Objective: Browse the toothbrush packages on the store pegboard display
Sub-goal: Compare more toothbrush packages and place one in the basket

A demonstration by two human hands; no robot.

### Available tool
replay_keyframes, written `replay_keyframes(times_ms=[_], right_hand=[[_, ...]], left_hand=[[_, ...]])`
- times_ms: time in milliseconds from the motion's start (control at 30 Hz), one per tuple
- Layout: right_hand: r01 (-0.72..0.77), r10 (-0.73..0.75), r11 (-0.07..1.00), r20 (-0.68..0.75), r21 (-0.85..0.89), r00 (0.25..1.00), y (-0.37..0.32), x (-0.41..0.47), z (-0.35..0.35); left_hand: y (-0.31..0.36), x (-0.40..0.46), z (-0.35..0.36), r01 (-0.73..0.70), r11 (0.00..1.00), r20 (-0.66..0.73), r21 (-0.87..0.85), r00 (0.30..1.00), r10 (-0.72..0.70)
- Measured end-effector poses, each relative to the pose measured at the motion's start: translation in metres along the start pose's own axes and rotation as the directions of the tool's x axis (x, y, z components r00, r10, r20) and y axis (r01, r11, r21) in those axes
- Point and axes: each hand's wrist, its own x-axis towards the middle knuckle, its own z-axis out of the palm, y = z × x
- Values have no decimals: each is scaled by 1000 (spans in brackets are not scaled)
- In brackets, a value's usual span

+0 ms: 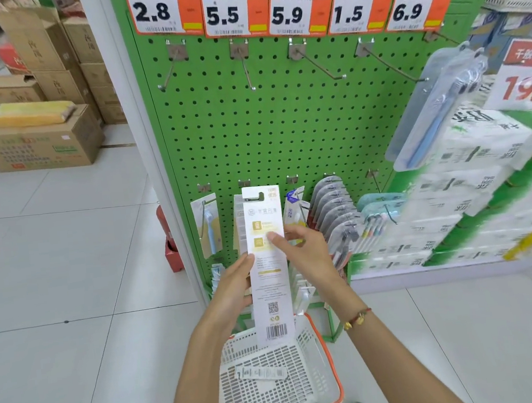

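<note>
Both hands are pinching the toothbrush package (267, 260) upright before the pegboard (250, 130), left hand (234, 286) below, right hand (302, 246) higher, printed back facing up for reading.

Pegboard price tags (287, 8): 2.8, 5.5, 5.9, 1.5, 6.9

We see bright, even light with only faint shadows. Wide-angle bending curves the edges, and the stacked packs (473, 186) at right blur.
</note>
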Motion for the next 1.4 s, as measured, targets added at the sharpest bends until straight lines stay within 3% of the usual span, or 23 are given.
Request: replay_keyframes(times_ms=[167,300,733,933,1067,1200,1400], right_hand=[[-104,99,978,37,180,994,1,5,-1],[-134,128,972,42,193,991,7,2,1],[-144,136,972,52,186,989,12,1,2],[9,-14,993,-39,-122,999,7,-7,6],[179,-152,942,117,-285,982,7,-12,5],[352,-239,873,332,-338,912,15,-22,2],[353,-208,870,392,-344,896,18,-27,-7]], left_hand=[[2,-6,2,-53,995,17,87,998,52],[3,-8,0,-92,986,9,141,996,91],[3,-10,-1,-80,992,25,95,997,78],[2,-9,1,-87,996,-42,36,995,89],[2,-8,1,-68,988,-122,-136,991,52],[4,-8,-1,-90,937,-178,-337,984,30],[7,-13,0,-163,874,-246,-457,968,52]])
